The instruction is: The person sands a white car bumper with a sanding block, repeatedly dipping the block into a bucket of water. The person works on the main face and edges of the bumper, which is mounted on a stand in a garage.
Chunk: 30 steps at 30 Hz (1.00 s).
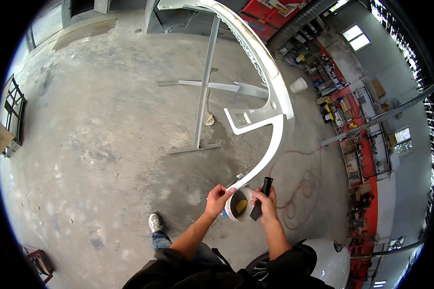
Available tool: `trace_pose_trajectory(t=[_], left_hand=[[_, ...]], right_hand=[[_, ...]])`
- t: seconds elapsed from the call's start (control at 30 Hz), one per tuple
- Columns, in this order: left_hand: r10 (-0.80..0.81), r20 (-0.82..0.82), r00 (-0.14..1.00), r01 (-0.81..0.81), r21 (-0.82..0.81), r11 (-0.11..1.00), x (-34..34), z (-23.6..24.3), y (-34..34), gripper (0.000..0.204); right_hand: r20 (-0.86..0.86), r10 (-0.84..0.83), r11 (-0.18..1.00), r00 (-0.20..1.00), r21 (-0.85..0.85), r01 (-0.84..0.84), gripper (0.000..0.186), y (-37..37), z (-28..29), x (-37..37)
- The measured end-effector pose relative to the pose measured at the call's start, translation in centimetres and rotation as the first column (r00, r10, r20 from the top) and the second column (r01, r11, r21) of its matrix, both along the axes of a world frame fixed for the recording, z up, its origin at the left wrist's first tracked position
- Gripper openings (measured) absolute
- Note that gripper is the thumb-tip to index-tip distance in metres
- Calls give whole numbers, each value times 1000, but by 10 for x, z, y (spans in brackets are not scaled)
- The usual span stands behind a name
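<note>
A large white car bumper (277, 91) rests on a metal stand (205, 86), its curved end reaching down toward me. My left hand (218, 201) is closed on the tip of that end, thumb against the edge. In my right hand (266, 204) is a long black block that looks like a sanding block (262, 202), held a little to the right of the bumper tip and apart from it. Below and between my hands stands a white bucket (246, 217), with a yellow sponge (241, 206) in it.
Wet patches darken the concrete floor (106, 144) around the stand. A thin red hose (299, 192) lies coiled at right. Cluttered shelves (352, 164) line the right wall. A white car (330, 262) is close at my lower right. Another white bucket (298, 85) stands farther off.
</note>
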<state>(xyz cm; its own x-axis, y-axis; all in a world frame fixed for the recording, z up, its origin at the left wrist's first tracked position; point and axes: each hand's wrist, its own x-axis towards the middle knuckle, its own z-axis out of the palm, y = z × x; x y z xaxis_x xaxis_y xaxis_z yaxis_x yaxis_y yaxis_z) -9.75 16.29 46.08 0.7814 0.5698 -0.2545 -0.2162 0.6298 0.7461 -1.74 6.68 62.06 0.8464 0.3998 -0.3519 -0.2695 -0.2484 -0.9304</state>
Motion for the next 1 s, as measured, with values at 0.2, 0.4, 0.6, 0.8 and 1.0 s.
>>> trace_pose_trajectory(t=[0.2, 0.4, 0.6, 0.8, 1.0], left_hand=[[-20, -58, 998, 20, -7, 1000, -8, 2, 3, 26], [29, -33, 999, -29, -4, 1000, -15, 0, 4, 30], [9, -24, 1000, -10, -27, 1000, -24, 3, 8, 29], [21, 4, 1000, -20, -56, 998, -19, -2, 2, 27], [18, -59, 998, -17, 19, 1000, -19, -3, -6, 31]], right_hand=[[-100, 76, 993, 992, 103, -65, 55, -16, 11, 3], [-166, 154, 985, 974, 108, -137, 55, -18, 51, 2], [27, 90, 991, 996, 94, -92, 37, 0, 83, 29], [650, 219, 956, 728, -293, -25, 33, 67, 114, 65], [841, 389, 833, 376, -495, 245, 39, 121, 115, 86]])
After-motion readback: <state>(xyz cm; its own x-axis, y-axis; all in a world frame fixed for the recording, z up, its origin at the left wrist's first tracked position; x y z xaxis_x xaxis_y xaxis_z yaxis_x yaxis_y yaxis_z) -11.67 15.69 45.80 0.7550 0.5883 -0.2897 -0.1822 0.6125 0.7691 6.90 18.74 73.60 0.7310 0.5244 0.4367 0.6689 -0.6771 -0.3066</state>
